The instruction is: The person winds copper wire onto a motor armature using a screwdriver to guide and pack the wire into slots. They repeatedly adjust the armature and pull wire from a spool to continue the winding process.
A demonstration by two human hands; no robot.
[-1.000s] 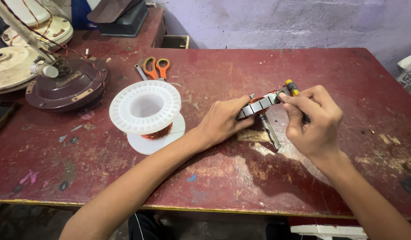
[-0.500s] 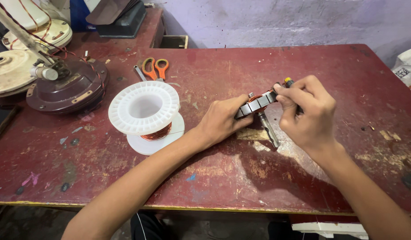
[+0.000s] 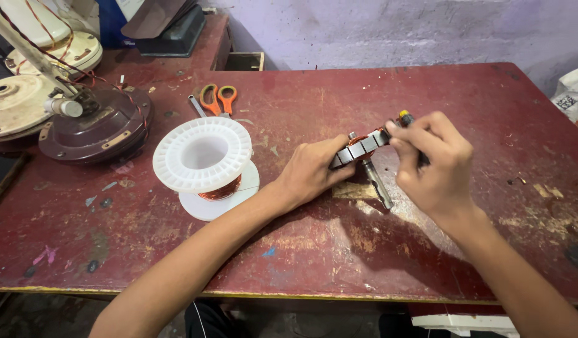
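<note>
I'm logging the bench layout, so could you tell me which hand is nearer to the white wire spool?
Left. The left hand sits just right of the white spool, holding the small metal core; the right hand works beyond that core, farther away.

A white bag [image 3: 573,94] with a small black-and-white square label [image 3: 567,101] lies at the right edge, just beyond the bench [image 3: 426,263]. A blue box [image 3: 117,19] stands at the top left
</note>
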